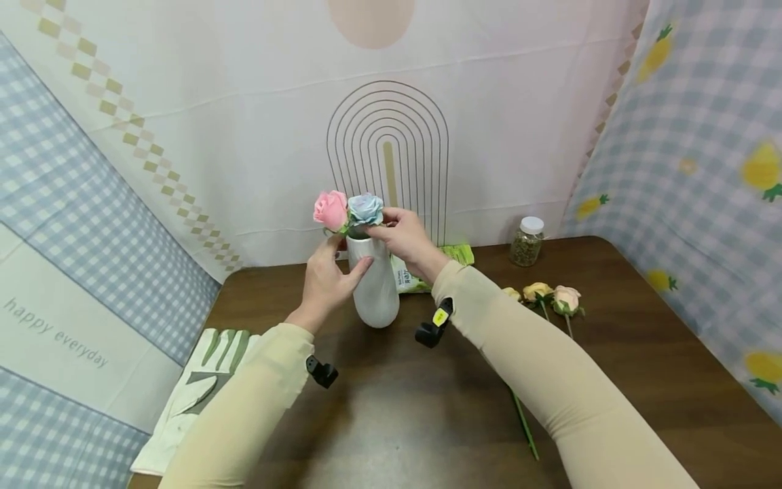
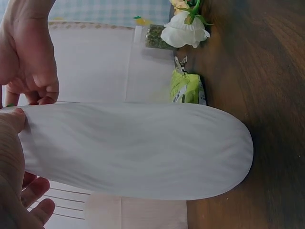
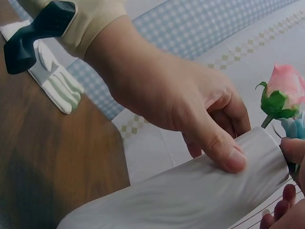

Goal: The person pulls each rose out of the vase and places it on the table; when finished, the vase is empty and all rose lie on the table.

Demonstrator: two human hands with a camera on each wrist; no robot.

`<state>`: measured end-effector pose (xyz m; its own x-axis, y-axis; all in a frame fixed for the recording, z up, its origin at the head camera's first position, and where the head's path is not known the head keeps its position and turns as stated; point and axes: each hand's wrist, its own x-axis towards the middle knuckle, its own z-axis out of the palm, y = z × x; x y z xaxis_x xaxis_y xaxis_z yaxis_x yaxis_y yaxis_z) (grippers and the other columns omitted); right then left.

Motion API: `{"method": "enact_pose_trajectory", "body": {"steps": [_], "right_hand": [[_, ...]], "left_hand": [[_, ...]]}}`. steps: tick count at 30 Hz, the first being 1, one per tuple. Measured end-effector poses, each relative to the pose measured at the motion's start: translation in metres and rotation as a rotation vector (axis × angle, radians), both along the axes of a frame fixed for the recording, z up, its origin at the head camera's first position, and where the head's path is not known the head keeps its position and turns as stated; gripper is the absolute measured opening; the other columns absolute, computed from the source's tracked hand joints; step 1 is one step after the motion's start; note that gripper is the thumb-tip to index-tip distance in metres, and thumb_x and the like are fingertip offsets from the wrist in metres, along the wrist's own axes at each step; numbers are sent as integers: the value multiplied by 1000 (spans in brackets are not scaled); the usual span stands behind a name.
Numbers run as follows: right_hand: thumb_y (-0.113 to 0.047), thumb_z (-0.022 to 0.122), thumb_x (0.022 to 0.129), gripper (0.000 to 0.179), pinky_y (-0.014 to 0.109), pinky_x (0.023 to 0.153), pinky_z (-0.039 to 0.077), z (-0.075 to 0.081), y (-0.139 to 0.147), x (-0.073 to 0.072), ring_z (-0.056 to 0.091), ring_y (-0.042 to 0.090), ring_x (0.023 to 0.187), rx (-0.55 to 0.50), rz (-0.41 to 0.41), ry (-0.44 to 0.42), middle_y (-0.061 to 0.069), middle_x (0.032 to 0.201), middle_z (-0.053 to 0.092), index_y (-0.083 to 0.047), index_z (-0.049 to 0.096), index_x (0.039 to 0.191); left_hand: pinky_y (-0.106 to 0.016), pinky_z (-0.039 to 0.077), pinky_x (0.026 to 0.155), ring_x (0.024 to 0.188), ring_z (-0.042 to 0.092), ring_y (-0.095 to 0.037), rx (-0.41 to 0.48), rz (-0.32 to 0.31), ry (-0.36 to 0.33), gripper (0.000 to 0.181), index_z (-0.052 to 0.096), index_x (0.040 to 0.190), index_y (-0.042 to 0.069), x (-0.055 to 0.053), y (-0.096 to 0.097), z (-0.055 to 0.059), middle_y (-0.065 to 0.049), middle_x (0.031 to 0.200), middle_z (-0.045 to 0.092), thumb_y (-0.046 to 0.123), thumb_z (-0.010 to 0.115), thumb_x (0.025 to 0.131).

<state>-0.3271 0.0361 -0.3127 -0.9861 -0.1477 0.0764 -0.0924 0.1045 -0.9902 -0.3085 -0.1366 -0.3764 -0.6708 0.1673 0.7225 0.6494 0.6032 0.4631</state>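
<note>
A white ribbed vase (image 1: 375, 292) stands upright on the brown table (image 1: 391, 421). My left hand (image 1: 326, 277) grips it near the top, the thumb (image 3: 235, 160) lying along its side. From the vase mouth a pink rose (image 1: 330, 210) leans out to the left, its green sepals showing in the right wrist view. Beside it is a pale blue rose (image 1: 365, 208), which my right hand (image 1: 408, 239) pinches just under the bloom, right at the rim. The lower stems are hidden inside the vase.
Behind the vase lies a green packet (image 1: 458, 255), with a lidded jar (image 1: 527, 243) farther right. Yellow roses (image 1: 537, 292) and a pale peach rose (image 1: 567, 299) lie by my right sleeve. White-and-green gloves (image 1: 204, 387) lie at the left edge.
</note>
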Motion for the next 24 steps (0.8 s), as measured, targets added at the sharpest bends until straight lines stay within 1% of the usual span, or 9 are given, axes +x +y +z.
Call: {"method": "enact_pose_trajectory", "body": {"steps": [4, 7, 10, 12, 14, 16, 19, 21, 24], "right_hand": [[-18, 74, 85, 31, 28, 67, 40, 1, 1, 4, 48, 15, 83, -21, -28, 25, 4, 105, 62, -11, 71, 115], [-18, 75, 85, 33, 27, 72, 45, 0, 2, 6, 54, 13, 87, -53, -33, 87, 4, 108, 66, -10, 70, 116], [-22, 73, 86, 31, 29, 76, 50, -3, 3, 8, 58, 14, 90, -17, -36, 228, 2, 109, 68, -9, 70, 114], [-26, 72, 87, 28, 31, 69, 50, -5, 4, 10, 59, 17, 82, 46, -44, 340, 1, 102, 69, -10, 71, 111], [-29, 70, 88, 24, 31, 59, 47, -7, 5, 10, 55, 21, 72, 121, -69, 441, 1, 89, 69, -11, 73, 104], [-31, 70, 88, 21, 30, 51, 41, -9, 5, 11, 50, 21, 61, 174, -93, 502, 1, 76, 66, -12, 74, 96], [-27, 71, 88, 18, 28, 47, 38, -13, 6, 10, 47, 16, 55, 206, -113, 563, 1, 66, 63, -9, 76, 88], [-23, 72, 87, 17, 26, 48, 41, -17, 6, 8, 48, 11, 55, 213, -115, 584, 3, 67, 66, -7, 77, 87], [-17, 72, 87, 14, 26, 55, 48, -21, 7, 6, 54, 10, 64, 218, -109, 623, 6, 83, 71, -4, 77, 91]], "left_hand": [[-45, 54, 78, 92, 64, -31, 8, 1, 4, 59, 54, 126, 0, 1, 1, -1, -14, 109, 63, 30, 77, 81], [-43, 54, 78, 91, 64, -30, 11, 1, 10, 57, 55, 124, 0, 1, 2, -1, -14, 106, 63, 31, 77, 81], [-42, 54, 78, 90, 64, -29, 13, 3, 10, 56, 56, 121, 0, 1, 2, -1, -13, 105, 63, 32, 77, 81], [-42, 54, 78, 90, 63, -29, 15, 5, 4, 55, 56, 120, 0, 1, 3, -1, -13, 105, 63, 32, 77, 81], [-42, 54, 78, 91, 63, -28, 17, 10, -2, 55, 56, 121, 0, 1, 3, -2, -13, 105, 63, 33, 77, 82], [-41, 54, 78, 92, 63, -27, 26, 9, -10, 54, 56, 121, 1, 1, 4, -2, -13, 106, 63, 33, 76, 82], [-38, 54, 79, 94, 62, -24, 49, -4, -12, 55, 55, 124, 2, -1, 4, -4, -12, 109, 62, 32, 75, 83], [-36, 54, 79, 95, 62, -23, 65, -17, -11, 56, 54, 126, 2, -1, 4, -5, -11, 112, 62, 32, 75, 83], [-37, 55, 79, 95, 62, -23, 82, -31, 0, 57, 54, 128, 2, -2, 3, -6, -12, 114, 62, 31, 75, 83]]}}
